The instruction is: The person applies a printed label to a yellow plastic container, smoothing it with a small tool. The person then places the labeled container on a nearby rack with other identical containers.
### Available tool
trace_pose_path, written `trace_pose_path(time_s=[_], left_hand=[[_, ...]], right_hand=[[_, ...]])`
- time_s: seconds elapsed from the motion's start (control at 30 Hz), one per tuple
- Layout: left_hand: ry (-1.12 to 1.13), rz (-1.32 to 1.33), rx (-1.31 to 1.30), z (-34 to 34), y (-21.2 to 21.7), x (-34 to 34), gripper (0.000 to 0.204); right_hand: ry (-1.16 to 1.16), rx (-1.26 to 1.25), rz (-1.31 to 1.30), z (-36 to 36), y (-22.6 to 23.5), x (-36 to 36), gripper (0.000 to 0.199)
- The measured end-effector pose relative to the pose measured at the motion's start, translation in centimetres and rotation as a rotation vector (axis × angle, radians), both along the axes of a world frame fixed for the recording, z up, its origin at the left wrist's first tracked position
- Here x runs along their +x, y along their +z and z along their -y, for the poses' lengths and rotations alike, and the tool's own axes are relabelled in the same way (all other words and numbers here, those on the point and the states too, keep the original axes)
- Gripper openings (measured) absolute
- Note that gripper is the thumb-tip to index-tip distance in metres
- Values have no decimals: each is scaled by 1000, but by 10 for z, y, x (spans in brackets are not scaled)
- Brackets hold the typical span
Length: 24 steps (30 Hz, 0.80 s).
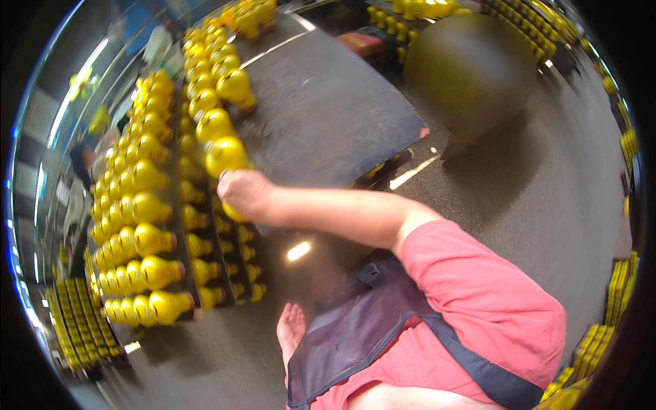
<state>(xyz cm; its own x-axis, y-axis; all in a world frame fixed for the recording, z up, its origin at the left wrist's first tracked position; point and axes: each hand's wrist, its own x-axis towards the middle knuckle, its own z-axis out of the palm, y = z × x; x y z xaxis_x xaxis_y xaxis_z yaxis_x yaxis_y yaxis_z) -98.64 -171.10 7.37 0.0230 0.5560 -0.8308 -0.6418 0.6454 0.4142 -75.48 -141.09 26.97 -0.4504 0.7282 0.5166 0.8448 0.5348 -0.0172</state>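
Note:
My right hand (247,194), at the end of the bare right arm, is closed at the near end of a row of glossy yellow rounded pieces. A yellow bulbous piece (234,211) shows just under it, and the fingers seem wrapped round it, though their far side is hidden. Directly beyond the fist stands another yellow bulbous piece (227,156). Low in the middle, beside my dark apron (362,328), my left hand (292,325) hangs with its fingers stretched out and nothing in it.
To the left rises a tall stack of yellow pieces (152,239) in layers parted by dark sheets. A grey flat board (335,102) lies beyond my right arm. Upper right, a large blurred round shape (471,72) covers part of the view. More yellow stacks (82,321) stand around.

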Motion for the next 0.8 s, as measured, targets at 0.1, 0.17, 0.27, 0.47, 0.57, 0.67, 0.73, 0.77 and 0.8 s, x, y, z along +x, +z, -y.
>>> trace_pose_path(time_s=[0.1,0.17,0.27,0.47,0.57,0.67,0.73,0.77,0.8], left_hand=[[-85,-34,-22,-22,-3,6,45],[-172,5,48,-42,-3,16,41],[-256,-48,94,-69,1,39,38],[-548,-111,110,-118,8,112,39],[-759,-190,162,-135,17,158,40],[-929,-276,216,-153,34,209,39],[-977,-369,333,-158,48,242,37],[-940,-317,439,-158,55,259,34],[-925,-383,624,-160,62,276,33]], right_hand=[[-43,-70,-34,-1,1,-2,16],[3,-160,-194,4,-1,10,30],[70,-148,-351,31,-10,50,47],[-103,-252,-380,158,-71,206,46],[-540,-654,-648,257,-126,280,40],[-1002,-848,-611,381,-185,330,51],[-1266,-1022,-566,470,-216,344,48],[-1351,-1218,-490,510,-228,348,41],[-1428,-1321,-513,547,-238,347,37]])
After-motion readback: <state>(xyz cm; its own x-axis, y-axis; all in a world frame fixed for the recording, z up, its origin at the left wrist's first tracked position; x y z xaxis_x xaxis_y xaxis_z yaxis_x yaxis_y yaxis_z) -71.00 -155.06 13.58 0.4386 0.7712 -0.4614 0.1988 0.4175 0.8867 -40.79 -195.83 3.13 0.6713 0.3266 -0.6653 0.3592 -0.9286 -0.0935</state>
